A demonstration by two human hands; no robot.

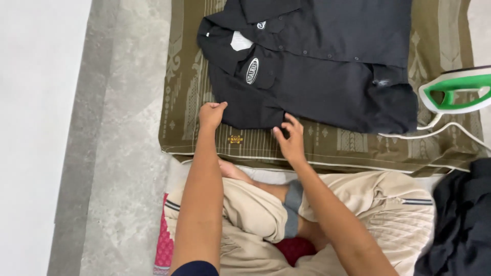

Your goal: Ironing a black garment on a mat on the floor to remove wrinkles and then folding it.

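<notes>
Both hands pinched the near hem of the black shirt [317, 66] lying on the olive mat [358, 148], left hand [211, 113] and right hand [290, 140] fingers narrow; an uneven tug could wrinkle it.

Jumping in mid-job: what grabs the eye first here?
A black button-up shirt with an oval white chest patch lies flat on an olive patterned cloth pad, top centre. The left hand and right hand grip its near hem. A green-and-white iron sits at the right edge.
</notes>
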